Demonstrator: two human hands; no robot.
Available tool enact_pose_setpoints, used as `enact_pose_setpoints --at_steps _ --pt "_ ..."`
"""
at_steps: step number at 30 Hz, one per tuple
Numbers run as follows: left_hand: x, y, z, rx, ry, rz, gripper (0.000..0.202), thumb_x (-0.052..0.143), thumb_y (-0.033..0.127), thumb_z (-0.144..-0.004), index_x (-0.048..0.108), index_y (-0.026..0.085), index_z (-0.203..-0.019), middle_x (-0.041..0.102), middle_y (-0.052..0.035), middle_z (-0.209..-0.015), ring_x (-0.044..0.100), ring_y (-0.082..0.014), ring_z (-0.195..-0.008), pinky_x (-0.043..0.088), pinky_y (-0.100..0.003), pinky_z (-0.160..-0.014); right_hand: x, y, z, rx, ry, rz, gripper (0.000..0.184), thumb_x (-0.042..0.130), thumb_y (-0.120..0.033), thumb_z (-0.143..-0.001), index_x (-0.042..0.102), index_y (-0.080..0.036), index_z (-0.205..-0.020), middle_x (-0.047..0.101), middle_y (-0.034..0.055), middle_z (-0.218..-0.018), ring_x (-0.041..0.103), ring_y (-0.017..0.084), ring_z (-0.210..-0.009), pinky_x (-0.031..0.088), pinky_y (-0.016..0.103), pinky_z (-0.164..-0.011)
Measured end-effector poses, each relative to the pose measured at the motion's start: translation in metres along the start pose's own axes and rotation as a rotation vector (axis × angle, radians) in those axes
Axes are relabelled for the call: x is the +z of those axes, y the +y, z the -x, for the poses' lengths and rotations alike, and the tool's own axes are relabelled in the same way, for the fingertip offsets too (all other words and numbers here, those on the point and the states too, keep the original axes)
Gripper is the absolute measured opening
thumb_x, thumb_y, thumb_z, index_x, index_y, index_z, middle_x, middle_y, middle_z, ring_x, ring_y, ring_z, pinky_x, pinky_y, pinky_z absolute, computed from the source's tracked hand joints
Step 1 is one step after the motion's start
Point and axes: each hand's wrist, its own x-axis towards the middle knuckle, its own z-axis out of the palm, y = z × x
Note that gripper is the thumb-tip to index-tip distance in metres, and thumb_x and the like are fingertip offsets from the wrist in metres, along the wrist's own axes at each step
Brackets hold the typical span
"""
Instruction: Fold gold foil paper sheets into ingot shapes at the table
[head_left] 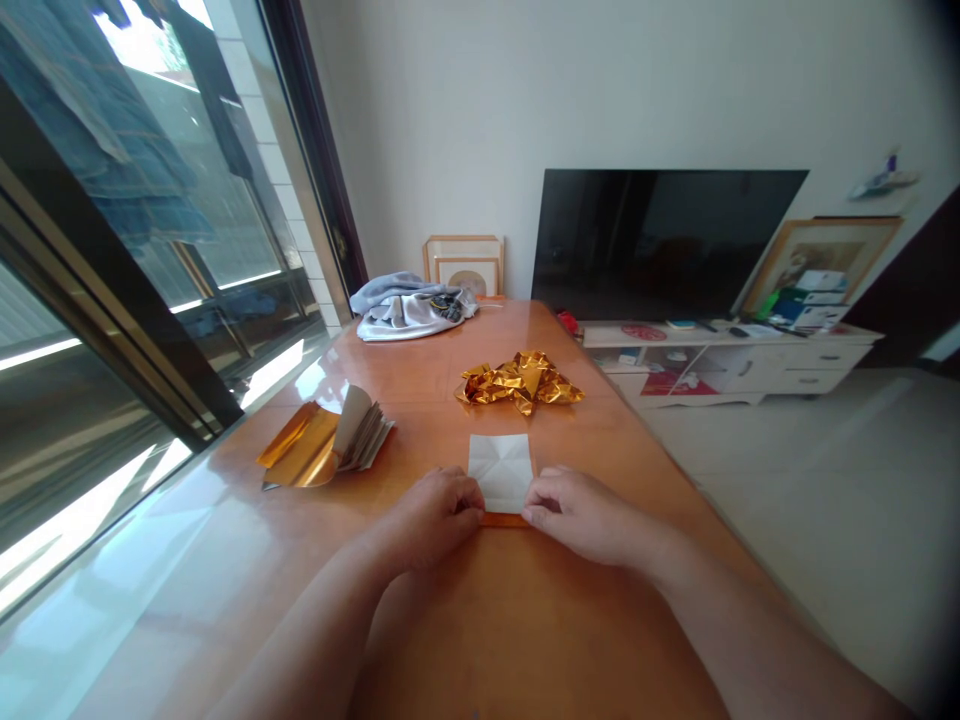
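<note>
A square sheet of foil paper [501,468] lies on the table, its pale side up, with crease lines meeting near its middle. Along the near edge a narrow orange-gold strip is folded over. My left hand [442,505] pinches the near left corner, fingers closed. At the near right corner my right hand [564,505] grips the same sheet between thumb and fingers. Beyond the sheet sits a heap of folded gold foil pieces [521,383]. Over to the left is a loose stack of gold foil sheets [322,445], some curled up with their pale backs showing.
The brown table [480,620] stretches away to the wall. A crumpled grey cloth [412,305] lies at its far end, near picture frames [463,262]. To the right stand a white cabinet [750,365] and a television [664,240]. A glass sliding door [150,230] borders the left side.
</note>
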Motion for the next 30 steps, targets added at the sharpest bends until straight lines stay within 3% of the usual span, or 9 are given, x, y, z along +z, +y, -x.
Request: enact_pose_setpoints --at_steps 10,17,23,30 --pt "0.009 -0.001 0.000 -0.126 0.077 0.037 0.013 0.063 0.015 -0.071 0.062 0.021 -0.083 0.060 -0.0020 -0.084 0.052 -0.0165 -0.073 0.033 -0.025 -0.062 0.007 0.006 -0.002 0.158 0.076 -0.020 0.015 0.074 -0.034 -0.076 0.065 -0.023 -0.072 0.068 0.0002 -0.075 0.056 0.016 -0.066 0.030 0.025 -0.055" --pt "0.010 0.002 -0.001 -0.137 0.066 0.043 0.014 0.062 0.015 -0.071 0.061 0.021 -0.083 0.061 -0.0013 -0.081 0.052 -0.0162 -0.071 0.032 -0.026 -0.062 0.012 0.020 -0.008 0.366 0.273 -0.050 0.022 0.066 -0.045 -0.085 0.068 -0.023 -0.091 0.069 0.0027 -0.078 0.058 0.018 -0.067 0.032 0.027 -0.055" --pt "0.011 0.000 -0.002 -0.127 0.078 0.018 0.017 0.061 0.013 -0.069 0.060 0.021 -0.085 0.059 -0.0007 -0.082 0.050 -0.0161 -0.072 0.032 -0.026 -0.063 0.017 0.023 -0.015 0.392 0.284 -0.008 0.021 0.067 -0.045 -0.082 0.070 -0.025 -0.085 0.069 0.0019 -0.073 0.059 0.018 -0.065 0.031 0.027 -0.056" --pt "0.012 0.001 -0.002 -0.129 0.117 0.017 0.021 0.062 0.014 -0.069 0.060 0.021 -0.089 0.060 -0.0013 -0.087 0.052 -0.0170 -0.076 0.035 -0.027 -0.065 0.022 0.029 -0.023 0.313 0.360 -0.367 0.015 0.067 -0.035 -0.079 0.065 -0.021 -0.084 0.069 0.0003 -0.077 0.061 0.017 -0.068 0.044 0.027 -0.062"
